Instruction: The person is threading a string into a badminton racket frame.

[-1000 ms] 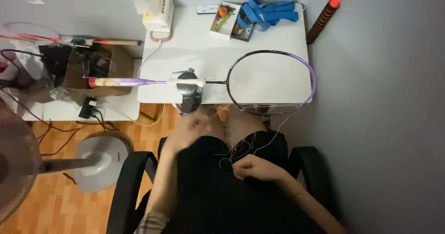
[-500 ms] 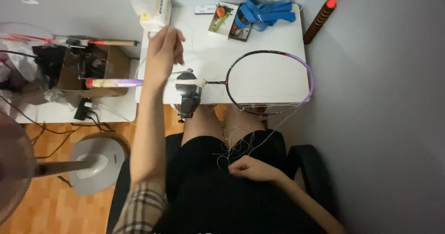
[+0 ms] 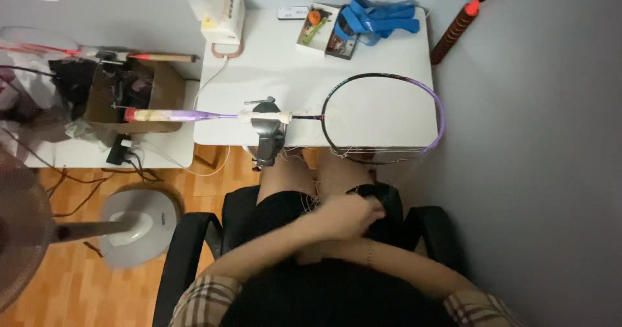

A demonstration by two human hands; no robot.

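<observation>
White string point(image 3: 337, 153), thin and loose, hangs in a tangle from the near rim of the badminton racket point(image 3: 382, 116) down toward the lap; the racket lies flat on the white table point(image 3: 285, 68), its purple and black head frame to the right, its shaft gripped at mid-length by a black clamp point(image 3: 267, 129) at the table's front edge, its purple handle projecting left past the table edge. Left hand point(image 3: 346, 215): laid across the lap from the left, over the right forearm, fingers curled loosely together, blurred; strands of the string run down to it, though whether the fingers pinch a strand cannot be told. Right hand point(image 3: 311, 252): almost wholly hidden beneath the left forearm, only the wrist with a thin bracelet point(image 3: 369, 252) showing clearly; its opening cannot be told. Both sleeves are of checked cloth; the lap is covered in black fabric; the person sits in a black armchair point(image 3: 188, 249) close to the table. At the table's far edge: a tissue box point(image 3: 223, 16) on the left, a small open box of oddments point(image 3: 316, 24) in the middle, a heap of blue strap point(image 3: 379, 16) just beside it. Left of the chair, on the wooden floor point(image 3: 97, 288): the round grey base of a standing fan point(image 3: 139, 226); a cardboard box point(image 3: 139, 97) stands beyond it beside the table.
</observation>
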